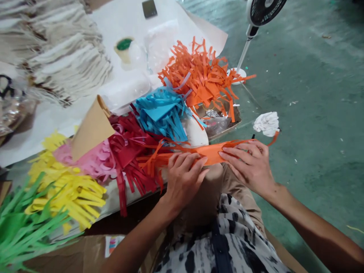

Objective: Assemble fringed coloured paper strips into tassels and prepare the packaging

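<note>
A fringed orange paper strip [213,153] stretches between my hands, just above my knee. My left hand [186,172] grips its left part, fingers bent over it and thumb against the near edge. Farther right, my right hand [250,161] is closed on the other end, fingers laid over the top. Thin cut strands trail off to the left, over a dark red fringed bundle [127,148]. Beyond my left hand lies a blue fringed bundle [162,110], and behind that a large orange fringed pile [199,76]. The undersides of both hands are hidden.
Yellow [65,185], pink [88,161] and green fringed paper [25,223] lie along the table's left edge, with a brown paper cone [92,131] on top. Stacked pale cords [65,57] fill the back left. A fan [264,11] stands on the green floor [313,113].
</note>
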Available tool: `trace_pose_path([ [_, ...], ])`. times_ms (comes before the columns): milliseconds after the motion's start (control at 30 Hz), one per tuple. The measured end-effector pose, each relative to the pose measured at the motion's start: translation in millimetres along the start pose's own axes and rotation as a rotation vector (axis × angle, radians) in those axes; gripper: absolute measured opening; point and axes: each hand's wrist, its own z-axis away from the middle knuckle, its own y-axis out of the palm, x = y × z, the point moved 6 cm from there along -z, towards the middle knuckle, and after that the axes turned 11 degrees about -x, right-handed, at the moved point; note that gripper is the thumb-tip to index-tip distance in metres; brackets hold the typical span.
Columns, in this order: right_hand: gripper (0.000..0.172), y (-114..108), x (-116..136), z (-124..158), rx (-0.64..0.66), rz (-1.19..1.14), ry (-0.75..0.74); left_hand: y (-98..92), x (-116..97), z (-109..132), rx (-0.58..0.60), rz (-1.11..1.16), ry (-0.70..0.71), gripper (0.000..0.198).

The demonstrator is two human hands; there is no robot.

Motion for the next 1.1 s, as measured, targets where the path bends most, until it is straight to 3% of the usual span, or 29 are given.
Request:
trace_pose_path([
  [133, 0.019, -11.6, -7.2, -9.8, -0.060, -0.119, 0.037, -7.4, 12.3, -3.4, 0.040, 0.036, -0.105, 0.020],
  [233, 0.017, -11.2, -6.9, -20.6, -0.025, -0.150, 0.083, -9.4, 20.4, -12.0, 0.090, 0.051, -0.140, 0.008],
  [533, 0.024, -2.2, 3.4, -35.3, 0.060, 0.149, 0.184, -1.6, 33.2, -26.7, 0.119, -0.110, -0.169, 0.016],
  [900, 0.026, 4.3, 4.6, -44.5, 0.132, 0.232, 0.199, 4.5, 33.1, -39.5, 0.188, -0.211, -0.123, 0.021],
  [1000, 0.026, 5.1, 4.1, -43.2, 0.129, 0.239, 0.209, 5.0, 27.9, -39.9, 0.156, -0.274, -0.104, 0.018],
  [1100, 0.021, -1.3, -7.7, -35.6, 0.077, 0.228, 0.251, -1.5, 20.0, -39.7, 0.016, -0.304, -0.067, 0.017],
])
